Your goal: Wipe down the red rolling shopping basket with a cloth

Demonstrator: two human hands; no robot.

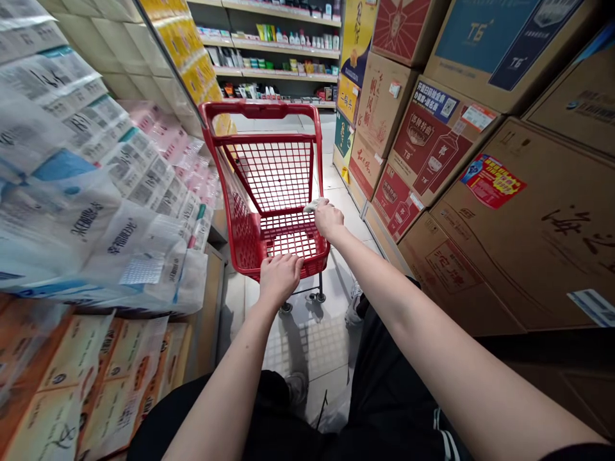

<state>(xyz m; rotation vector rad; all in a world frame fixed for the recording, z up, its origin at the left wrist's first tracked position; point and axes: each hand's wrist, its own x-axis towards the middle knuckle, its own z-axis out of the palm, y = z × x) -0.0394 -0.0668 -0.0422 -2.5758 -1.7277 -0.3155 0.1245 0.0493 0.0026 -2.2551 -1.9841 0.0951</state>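
A red plastic shopping cart (262, 137) stands in the aisle in front of me, its handle at the far end and its near rim towards me. Its grid basket holds nothing that I can see. My left hand (280, 276) is closed over the near rim, with the fingertips hooked inside the basket. On the right side rim rests my right hand (329, 219), closed around a pale cloth (314, 204) that sticks out past the fingers. Most of the cloth is hidden in the fist.
Stacked cardboard cartons (432, 144) line the right side. Wrapped tissue packs (129, 173) pile up on the left, with orange packs (91, 378) lower down. Shelves (283, 48) of bottles and tubes cross the far end. Tiled floor (312, 342) runs between.
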